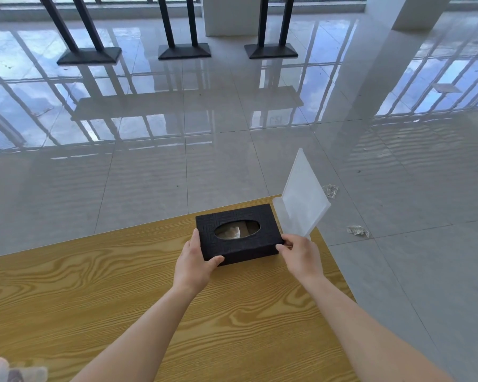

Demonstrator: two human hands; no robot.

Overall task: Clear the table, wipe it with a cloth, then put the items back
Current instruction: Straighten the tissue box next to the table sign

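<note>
A black textured tissue box (239, 220) with an oval opening and white tissue inside rests near the far right corner of the wooden table (94, 299). My left hand (195, 264) grips the box's near left corner, thumb on the front face. My right hand (301, 253) holds the box's near right corner with its fingertips. A clear acrylic sign stand (304, 199) stands tilted just right of the box, at the table's corner, touching or nearly touching my right hand.
Some blurred pale items (9, 370) lie at the table's near left edge. Beyond the table is glossy tiled floor with bits of crumpled wrapper (358, 230) to the right. Black post bases (184, 51) and a white pillar (414, 12) stand far back.
</note>
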